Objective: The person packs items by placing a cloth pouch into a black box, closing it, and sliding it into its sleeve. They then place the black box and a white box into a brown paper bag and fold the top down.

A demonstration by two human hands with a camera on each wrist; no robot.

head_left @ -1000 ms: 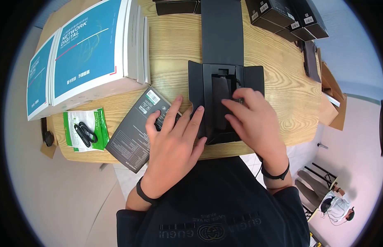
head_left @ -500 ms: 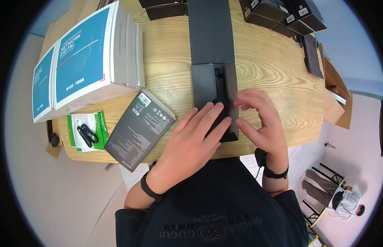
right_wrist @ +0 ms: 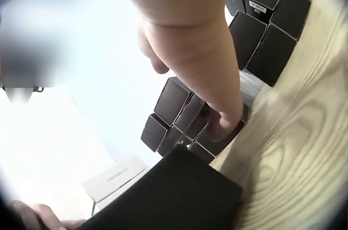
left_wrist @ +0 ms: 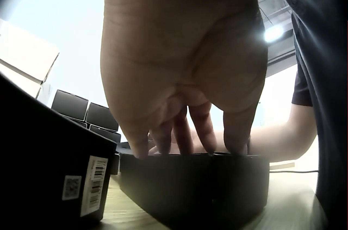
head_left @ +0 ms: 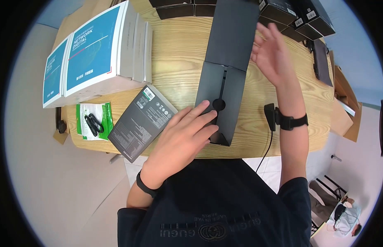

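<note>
A long black box (head_left: 232,117) lies before me with both inner side flaps folded inward, meeting at a narrow gap with a round notch. Its lid (head_left: 232,35) stretches away from me, swung back. My left hand (head_left: 179,133) rests on the flaps with its fingers extended; the left wrist view shows those fingertips on top of the box (left_wrist: 196,186). Beside the lid's right edge, near its far end, is my right hand (head_left: 274,57), fingers loosely bent and nothing in them. What lies inside the box is hidden under the flaps.
A grey printed sleeve box (head_left: 144,123) lies left of my left hand. Further left are a green-and-white packet (head_left: 105,121) with a coiled black cable (head_left: 93,124) and white-and-blue cartons (head_left: 92,49). Black boxes (head_left: 278,12) are stacked at the back; a dark pouch (head_left: 322,61) sits right.
The side flaps went from spread open to folded in over the box's contents. My left hand moved onto them, while my right hand left the box and moved away toward the lid's far end.
</note>
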